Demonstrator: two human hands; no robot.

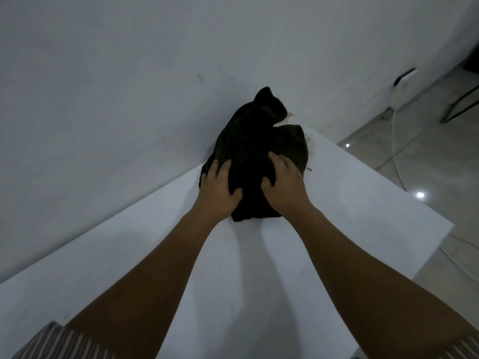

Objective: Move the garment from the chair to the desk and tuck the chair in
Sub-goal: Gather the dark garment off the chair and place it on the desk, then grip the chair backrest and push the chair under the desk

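Observation:
A dark, bunched-up garment [255,141] lies on the white desk [337,203], pushed against the wall at the far corner. Part of it stands up against the wall. My left hand [219,185] rests flat on the garment's left side, fingers spread. My right hand [282,178] lies on its right side, fingers spread and pressing into the fabric. Neither hand clearly grips the cloth; both lie on top of it. The chair is not in view.
A white wall [129,86] runs along the desk's far edge. To the right is a shiny tiled floor [427,141] with a white cable [395,151], a wall socket [405,76] and dark furniture legs [461,104].

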